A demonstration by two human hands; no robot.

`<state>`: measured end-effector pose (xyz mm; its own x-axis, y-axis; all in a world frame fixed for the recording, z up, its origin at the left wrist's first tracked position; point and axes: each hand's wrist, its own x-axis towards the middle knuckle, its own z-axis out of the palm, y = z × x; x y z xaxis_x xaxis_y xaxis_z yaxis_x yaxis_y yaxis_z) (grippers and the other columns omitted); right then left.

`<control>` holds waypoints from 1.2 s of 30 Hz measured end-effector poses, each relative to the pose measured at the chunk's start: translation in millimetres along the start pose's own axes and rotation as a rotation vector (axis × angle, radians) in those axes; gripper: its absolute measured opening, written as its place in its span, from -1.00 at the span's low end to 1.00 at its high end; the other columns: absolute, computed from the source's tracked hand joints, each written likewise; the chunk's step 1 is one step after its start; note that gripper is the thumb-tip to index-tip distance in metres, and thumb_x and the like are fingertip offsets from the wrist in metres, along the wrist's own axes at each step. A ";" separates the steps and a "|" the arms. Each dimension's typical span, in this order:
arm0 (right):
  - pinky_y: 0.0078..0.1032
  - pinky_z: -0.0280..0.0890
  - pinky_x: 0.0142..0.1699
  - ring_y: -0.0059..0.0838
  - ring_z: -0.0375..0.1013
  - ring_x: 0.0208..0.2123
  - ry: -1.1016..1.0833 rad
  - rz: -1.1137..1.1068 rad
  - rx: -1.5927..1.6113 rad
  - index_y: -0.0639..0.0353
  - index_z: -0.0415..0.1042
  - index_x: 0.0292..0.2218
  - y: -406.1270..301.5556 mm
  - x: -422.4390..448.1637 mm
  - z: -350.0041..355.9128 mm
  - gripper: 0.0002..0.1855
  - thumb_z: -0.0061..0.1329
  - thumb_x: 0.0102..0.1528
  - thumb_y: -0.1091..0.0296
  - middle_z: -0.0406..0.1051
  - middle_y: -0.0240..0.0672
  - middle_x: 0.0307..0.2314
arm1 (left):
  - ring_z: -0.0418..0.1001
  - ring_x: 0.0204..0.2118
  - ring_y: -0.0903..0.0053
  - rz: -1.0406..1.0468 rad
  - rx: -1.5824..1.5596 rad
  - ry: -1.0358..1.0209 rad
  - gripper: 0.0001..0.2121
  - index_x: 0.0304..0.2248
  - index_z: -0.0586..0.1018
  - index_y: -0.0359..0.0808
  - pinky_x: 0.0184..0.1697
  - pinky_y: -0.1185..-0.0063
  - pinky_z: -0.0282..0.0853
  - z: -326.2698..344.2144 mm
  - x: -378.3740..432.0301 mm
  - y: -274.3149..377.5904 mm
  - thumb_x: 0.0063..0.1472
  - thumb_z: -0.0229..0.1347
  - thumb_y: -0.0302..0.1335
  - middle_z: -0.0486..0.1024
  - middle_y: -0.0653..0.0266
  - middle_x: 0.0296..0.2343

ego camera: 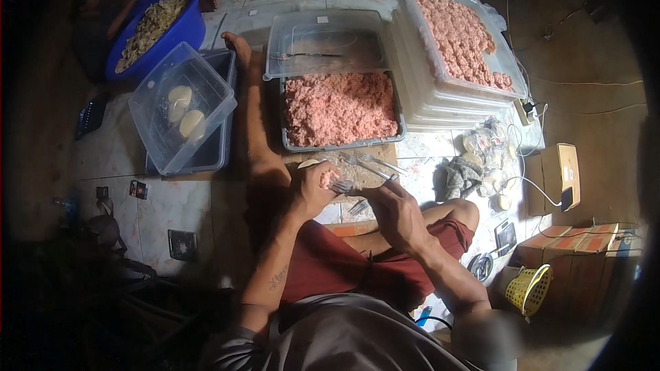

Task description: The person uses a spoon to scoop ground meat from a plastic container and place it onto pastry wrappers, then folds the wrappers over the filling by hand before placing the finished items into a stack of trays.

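Note:
My left hand (312,190) is closed around a small portion of pink minced filling (328,179); a pale round wrapper edge (308,163) shows just beyond the fingers. A fork (342,186) in my right hand (394,209) touches that filling with its tines. More forks (369,164) lie on a board in front of my hands. Beyond it stands a grey tray (343,145) full of pink minced mixture (337,108). A clear plastic container (326,20) rests tilted on its far edge, with another fork (309,55) inside.
Stacked clear containers (438,80), the top one holding rows of pink pieces (454,36), stand at right. At left are a clear box (160,69) with pale discs (192,123) and a blue basin (193,20), near another person. Bagged discs (490,149), cables and cardboard boxes (572,252) lie right.

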<state>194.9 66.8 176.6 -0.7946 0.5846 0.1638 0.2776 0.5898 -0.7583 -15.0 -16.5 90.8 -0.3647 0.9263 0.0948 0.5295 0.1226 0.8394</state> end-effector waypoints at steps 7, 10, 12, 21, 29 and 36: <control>-0.42 0.31 -0.36 -0.40 0.38 -0.44 0.083 0.210 0.518 0.30 0.49 -0.10 29.9 12.9 30.7 -0.82 -0.01 0.28 0.48 0.41 -0.28 -0.49 | 0.55 -0.39 0.42 -0.039 -0.030 0.132 -0.69 -0.32 0.60 -0.36 -0.29 0.44 0.44 -1.8 -4.9 -3.0 0.05 0.41 -0.36 0.57 0.15 -0.47; -0.56 0.24 -0.38 -0.58 0.32 -0.44 0.214 0.322 0.733 0.31 0.42 -0.12 62.3 34.9 31.5 -0.85 -0.04 0.33 0.43 0.36 -0.37 -0.48 | 0.49 -0.37 0.60 -0.033 -0.245 -0.007 -0.64 -0.31 0.60 -0.37 -0.24 0.52 0.45 -16.6 -10.3 0.3 0.01 0.47 -0.34 0.59 0.23 -0.41; -0.43 0.31 -0.36 -0.32 0.46 -0.44 0.361 0.176 0.325 0.29 0.42 -0.15 88.3 71.2 29.2 -0.88 -0.08 0.30 0.47 0.44 -0.15 -0.45 | 0.45 -0.38 0.66 -0.088 -0.475 -0.144 -0.59 -0.34 0.59 -0.38 -0.19 0.57 0.46 -19.6 -13.4 4.1 -0.04 0.52 -0.30 0.56 0.32 -0.42; -0.05 0.36 -0.29 0.18 0.48 -0.38 0.104 0.101 -0.355 0.29 0.42 -0.24 45.7 64.7 -24.9 -0.85 -0.19 0.26 0.46 0.44 0.13 -0.41 | 0.28 -0.53 0.70 -0.056 -0.609 -0.009 -0.70 -0.51 0.53 -0.29 -0.42 0.65 0.28 7.6 -3.8 5.7 0.01 0.48 -0.42 0.38 0.45 -0.59; -0.14 0.35 -0.22 0.15 0.45 -0.28 0.095 0.160 -0.008 0.31 0.50 -0.17 -6.5 -2.3 -5.1 -0.82 -0.05 0.18 0.59 0.44 0.05 -0.36 | 0.61 -0.33 0.16 -0.018 -0.100 0.049 -0.71 -0.32 0.58 -0.32 -0.26 0.42 0.48 18.3 15.6 19.3 0.03 0.42 -0.41 0.61 0.12 -0.46; -0.33 0.38 -0.27 -0.04 0.50 -0.37 0.233 0.102 0.019 0.31 0.53 -0.23 -6.1 -0.4 -9.4 -0.86 0.00 0.16 0.63 0.47 -0.04 -0.41 | 0.60 -0.36 0.36 0.148 -0.280 -0.018 -0.67 -0.29 0.54 -0.31 -0.29 0.49 0.46 9.6 17.9 15.7 0.03 0.42 -0.42 0.59 0.18 -0.46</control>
<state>198.6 68.2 187.0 -0.6167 0.7542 0.2254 0.3377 0.5122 -0.7897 -5.9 5.4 100.5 -0.2850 0.9331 0.2194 0.3438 -0.1142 0.9321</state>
